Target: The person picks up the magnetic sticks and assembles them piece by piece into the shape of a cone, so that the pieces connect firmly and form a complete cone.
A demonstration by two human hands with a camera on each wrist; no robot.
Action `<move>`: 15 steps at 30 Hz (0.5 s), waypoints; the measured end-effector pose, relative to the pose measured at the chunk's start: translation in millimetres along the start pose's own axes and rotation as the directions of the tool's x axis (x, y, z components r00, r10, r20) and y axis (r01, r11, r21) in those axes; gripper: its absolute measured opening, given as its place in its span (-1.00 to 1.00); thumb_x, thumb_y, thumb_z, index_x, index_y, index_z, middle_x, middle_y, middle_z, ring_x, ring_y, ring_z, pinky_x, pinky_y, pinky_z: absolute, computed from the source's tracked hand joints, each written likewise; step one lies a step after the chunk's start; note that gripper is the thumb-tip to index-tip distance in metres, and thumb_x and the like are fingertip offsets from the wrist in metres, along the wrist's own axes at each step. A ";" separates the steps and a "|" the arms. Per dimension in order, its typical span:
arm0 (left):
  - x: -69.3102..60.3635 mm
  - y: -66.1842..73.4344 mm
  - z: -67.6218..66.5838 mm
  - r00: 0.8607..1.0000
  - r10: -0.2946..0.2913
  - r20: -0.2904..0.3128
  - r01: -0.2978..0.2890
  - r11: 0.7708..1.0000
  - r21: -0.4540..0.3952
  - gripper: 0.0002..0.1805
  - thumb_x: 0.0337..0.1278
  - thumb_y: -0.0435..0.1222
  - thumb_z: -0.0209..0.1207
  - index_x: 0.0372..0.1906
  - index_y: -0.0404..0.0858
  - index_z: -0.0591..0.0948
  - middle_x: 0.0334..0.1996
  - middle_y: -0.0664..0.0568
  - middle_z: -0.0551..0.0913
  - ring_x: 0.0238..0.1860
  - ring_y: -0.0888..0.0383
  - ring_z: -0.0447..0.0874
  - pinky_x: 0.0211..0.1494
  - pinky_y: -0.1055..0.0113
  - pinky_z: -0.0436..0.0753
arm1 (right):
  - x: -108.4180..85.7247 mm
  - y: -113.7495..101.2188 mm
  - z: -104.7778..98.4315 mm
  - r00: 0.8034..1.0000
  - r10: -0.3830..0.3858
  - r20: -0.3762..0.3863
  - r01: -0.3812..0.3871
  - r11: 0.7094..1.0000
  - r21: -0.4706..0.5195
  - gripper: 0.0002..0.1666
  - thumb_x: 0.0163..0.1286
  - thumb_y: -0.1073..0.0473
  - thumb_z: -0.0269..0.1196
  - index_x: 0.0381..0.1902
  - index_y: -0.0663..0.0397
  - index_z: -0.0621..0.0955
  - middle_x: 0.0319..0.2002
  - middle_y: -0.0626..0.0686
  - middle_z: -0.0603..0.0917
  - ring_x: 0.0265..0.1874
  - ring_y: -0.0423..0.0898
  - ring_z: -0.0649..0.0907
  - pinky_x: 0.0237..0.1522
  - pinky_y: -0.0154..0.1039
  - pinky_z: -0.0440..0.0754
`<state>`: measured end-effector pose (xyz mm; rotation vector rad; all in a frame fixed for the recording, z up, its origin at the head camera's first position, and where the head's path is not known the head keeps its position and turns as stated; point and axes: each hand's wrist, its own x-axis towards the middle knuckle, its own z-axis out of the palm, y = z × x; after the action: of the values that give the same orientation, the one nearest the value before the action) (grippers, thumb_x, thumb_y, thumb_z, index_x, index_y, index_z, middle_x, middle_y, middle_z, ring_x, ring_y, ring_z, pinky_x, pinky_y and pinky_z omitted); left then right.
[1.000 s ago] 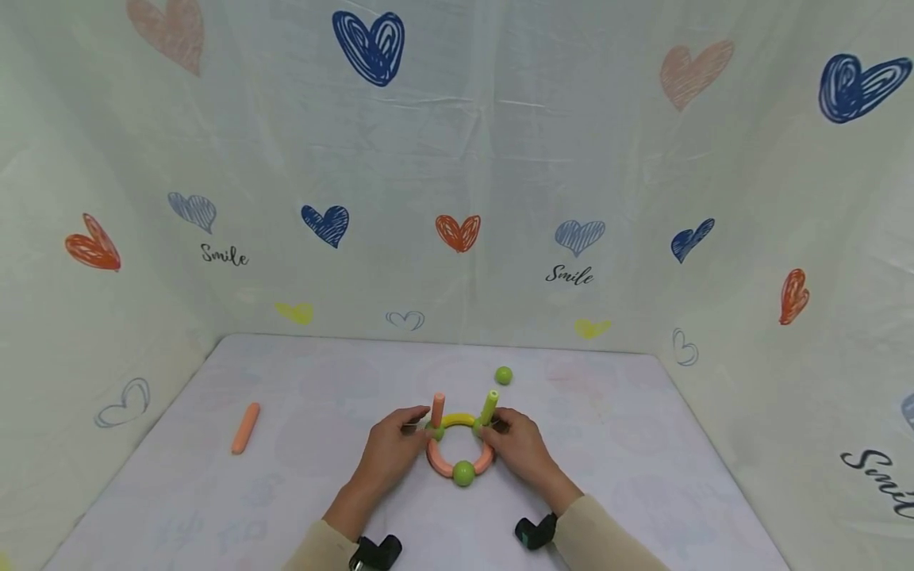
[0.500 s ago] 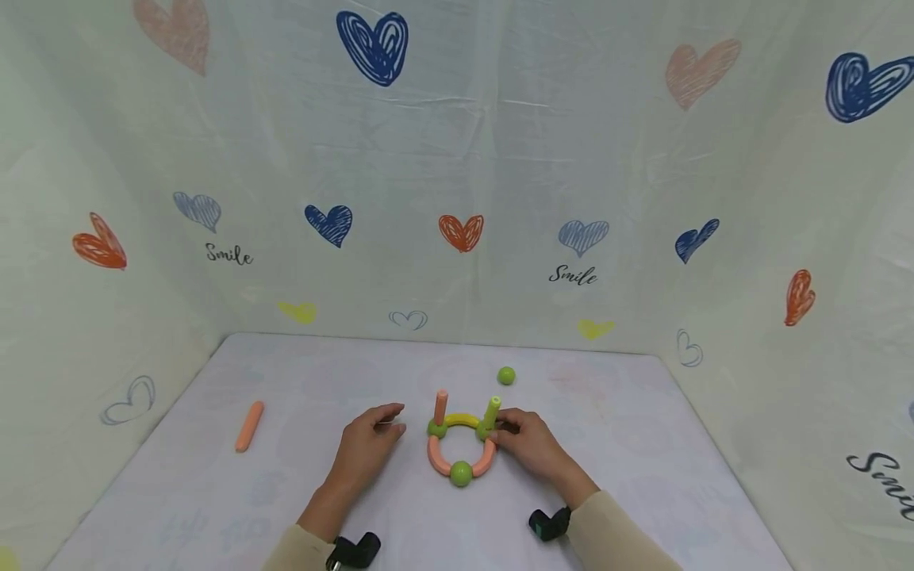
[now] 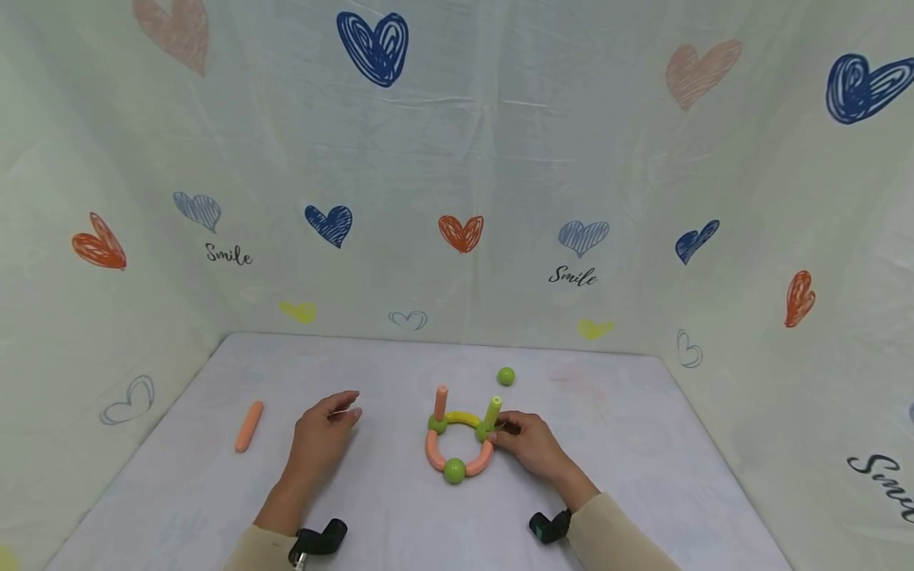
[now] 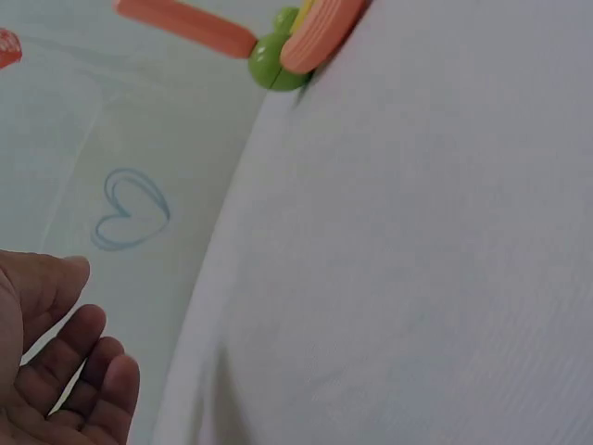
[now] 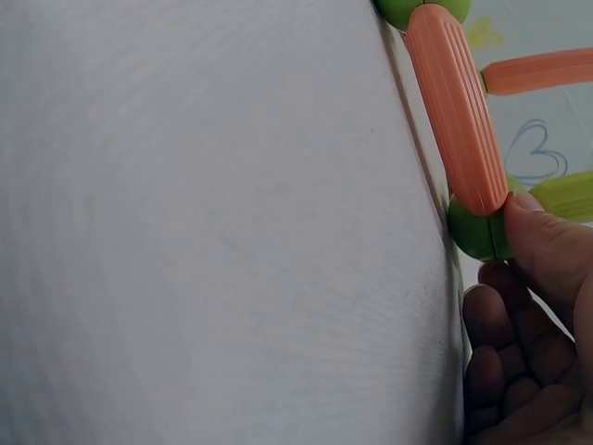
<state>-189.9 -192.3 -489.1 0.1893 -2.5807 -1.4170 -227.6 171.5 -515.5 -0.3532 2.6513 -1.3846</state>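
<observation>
A toy ring of curved orange rods [image 3: 435, 450] and a curved yellow rod [image 3: 462, 418], joined by green balls [image 3: 454, 471], lies on the table. From its two far balls rise an orange straight rod [image 3: 441, 403] and a yellow-green rod [image 3: 492, 412]. My right hand [image 3: 531, 448] pinches the right-hand green ball [image 5: 476, 232] at the foot of the yellow-green rod. Well left of the ring, my left hand [image 3: 320, 438] holds nothing. In the left wrist view its fingers [image 4: 119, 394] are loosely bent.
A loose orange rod [image 3: 249, 427] lies on the white table [image 3: 385, 523], left of my left hand. Beyond the ring sits a loose green ball [image 3: 506, 376]. A pale curtain [image 3: 500, 159] printed with hearts hangs behind and at the sides.
My left hand has let go of the ring's left side and moved left, towards the loose orange rod. My right hand stays at the right-hand ball; the ring has shifted slightly.
</observation>
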 end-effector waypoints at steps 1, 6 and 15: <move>1.1 -2.6 -5.8 1.000 -0.002 -0.015 0.002 1.000 0.016 -0.57 0.45 -0.26 0.27 0.34 -0.24 0.64 0.28 -0.18 0.68 0.20 -0.14 0.68 0.22 0.02 0.66 | -0.4 0.1 0.0 1.000 -0.001 -0.002 0.001 1.000 -0.001 -0.64 0.39 0.08 0.45 0.07 0.10 0.75 -0.21 -0.05 0.75 -0.22 -0.14 0.60 -0.11 -0.23 0.58; 4.1 -17.4 -34.8 0.993 -0.016 -0.118 0.026 0.996 0.085 -0.56 0.45 -0.27 0.27 0.34 -0.27 0.62 0.31 -0.25 0.63 0.30 -0.23 0.55 0.27 -0.17 0.56 | -1.3 0.6 -0.1 1.000 -0.012 -0.004 0.012 1.000 -0.001 -0.64 0.40 0.07 0.45 0.07 0.09 0.75 -0.18 -0.04 0.75 -0.21 -0.13 0.60 -0.11 -0.23 0.57; 7.3 -51.8 -81.9 0.958 -0.106 -0.267 0.142 0.982 0.121 -0.53 0.44 -0.24 0.25 0.34 -0.34 0.59 0.32 -0.39 0.55 0.35 -0.35 0.42 0.30 -0.27 0.41 | -0.7 2.8 1.1 1.000 -0.014 0.001 0.014 1.000 0.018 -0.63 0.40 0.08 0.45 0.08 0.11 0.74 -0.17 -0.03 0.75 -0.20 -0.13 0.59 -0.13 -0.27 0.56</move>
<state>-177.4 -288.6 -489.2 0.5298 -2.4845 -1.1594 -227.1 172.4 -518.4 -0.3717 2.6389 -1.4104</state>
